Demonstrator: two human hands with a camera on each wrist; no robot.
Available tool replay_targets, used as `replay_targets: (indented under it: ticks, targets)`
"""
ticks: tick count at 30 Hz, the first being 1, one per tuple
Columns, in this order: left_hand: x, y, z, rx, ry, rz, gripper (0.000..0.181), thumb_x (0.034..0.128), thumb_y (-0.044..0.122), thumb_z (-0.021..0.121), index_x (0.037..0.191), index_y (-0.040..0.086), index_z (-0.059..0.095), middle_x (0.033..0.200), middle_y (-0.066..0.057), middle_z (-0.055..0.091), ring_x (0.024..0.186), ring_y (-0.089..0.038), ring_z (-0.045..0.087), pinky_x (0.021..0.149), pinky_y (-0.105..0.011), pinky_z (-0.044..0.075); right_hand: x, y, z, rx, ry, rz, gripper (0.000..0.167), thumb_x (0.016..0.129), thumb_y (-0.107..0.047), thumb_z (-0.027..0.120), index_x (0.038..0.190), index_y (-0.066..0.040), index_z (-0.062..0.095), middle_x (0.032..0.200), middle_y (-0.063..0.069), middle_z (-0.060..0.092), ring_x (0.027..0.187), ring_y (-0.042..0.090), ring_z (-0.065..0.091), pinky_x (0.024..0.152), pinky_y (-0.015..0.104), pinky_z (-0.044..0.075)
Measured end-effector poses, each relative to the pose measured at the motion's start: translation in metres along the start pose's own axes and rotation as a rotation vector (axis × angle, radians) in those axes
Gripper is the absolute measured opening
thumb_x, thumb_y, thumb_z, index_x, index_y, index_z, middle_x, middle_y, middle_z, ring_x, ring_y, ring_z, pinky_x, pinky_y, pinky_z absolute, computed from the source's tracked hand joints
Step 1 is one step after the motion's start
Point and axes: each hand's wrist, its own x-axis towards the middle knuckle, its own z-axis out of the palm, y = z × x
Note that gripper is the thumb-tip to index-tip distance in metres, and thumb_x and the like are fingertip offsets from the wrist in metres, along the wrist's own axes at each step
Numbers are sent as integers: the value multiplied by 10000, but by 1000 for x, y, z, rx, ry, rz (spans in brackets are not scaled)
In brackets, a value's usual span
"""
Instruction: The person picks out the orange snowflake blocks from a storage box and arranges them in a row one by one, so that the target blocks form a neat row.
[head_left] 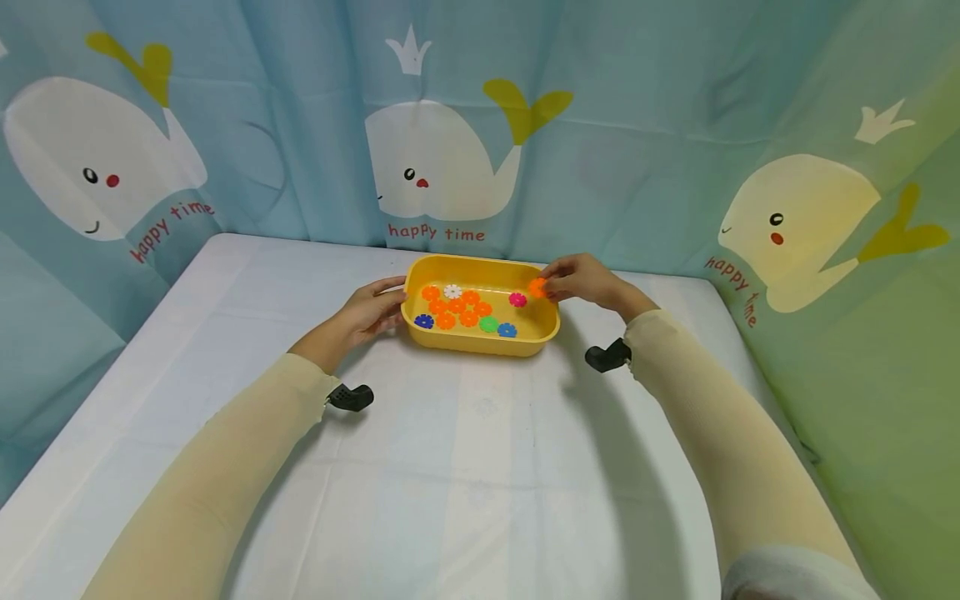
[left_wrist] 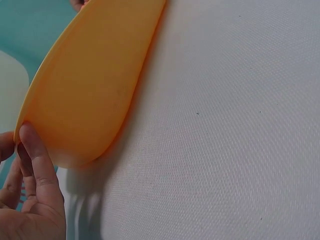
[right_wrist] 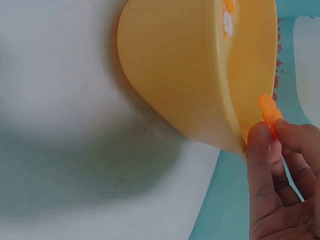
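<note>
A yellow plastic basin (head_left: 480, 343) stands at the far side of the table. Inside it lie several small snowflake discs, mostly orange (head_left: 456, 306), with a white one (head_left: 452, 292), a pink one (head_left: 517, 300), a green one (head_left: 489, 324) and blue ones (head_left: 507, 330). My left hand (head_left: 369, 312) pinches the basin's left rim between thumb and fingers, as the left wrist view shows at the rim (left_wrist: 18, 125). Over the basin's right end, my right hand (head_left: 588, 282) pinches an orange snowflake disc (right_wrist: 269, 107) between thumb and forefinger. Its fingers are close to the rim.
A white cloth covers the table (head_left: 420, 467). Behind the table hangs a blue curtain (head_left: 315, 125) with whale prints, turning green at the right. A black device (head_left: 352, 397) sticks out from the left cuff and another (head_left: 607, 357) from the right.
</note>
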Motion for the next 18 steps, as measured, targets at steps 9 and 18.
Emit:
replay_targets:
  ticks: [9, 18]
  targets:
    - [-1, 1, 0, 6, -8, 0, 510, 992, 205, 595, 1477, 258, 448, 1343, -87, 556, 701, -96, 592, 633, -147, 532, -2, 4, -6, 11, 7, 15, 362, 974, -116, 608, 1279, 73, 563, 1202, 206, 628, 945, 211, 688, 839, 270, 576]
    - [-3, 0, -1, 29, -2, -4, 495, 996, 226, 589, 1470, 272, 455, 1313, -80, 570, 708, -113, 580, 579, -131, 494, -2, 7, -9, 46, 28, 25, 349, 972, -96, 605, 1264, 88, 554, 1199, 214, 620, 907, 178, 695, 828, 259, 577]
